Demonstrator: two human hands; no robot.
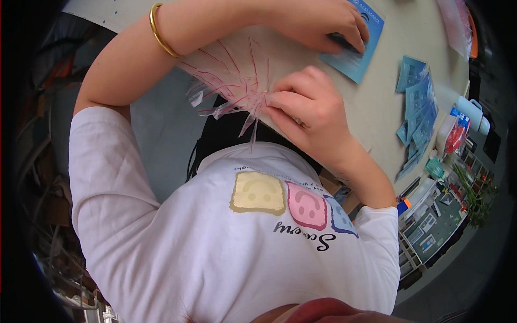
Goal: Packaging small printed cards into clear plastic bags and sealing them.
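My right hand (pixel 312 107) pinches a fanned bunch of clear plastic zip bags (pixel 237 89) with red seal lines. The bunch hangs over the table's near edge, in front of my white shirt. Farther off, my left hand (pixel 328 27), below a gold bracelet (pixel 157 29) on the arm, bends its fingers down over a blue printed sheet (pixel 358 64). Something small and dark shows beneath those fingers; its kind cannot be made out.
Several blue printed packets (pixel 420 107) lie overlapped on the pale table (pixel 393 97) at the right. Beyond them stand a light blue jug (pixel 474 113) and a container with red items (pixel 455 134). A pink plastic bag (pixel 455 27) is at the far right, a green plant (pixel 474 194) below.
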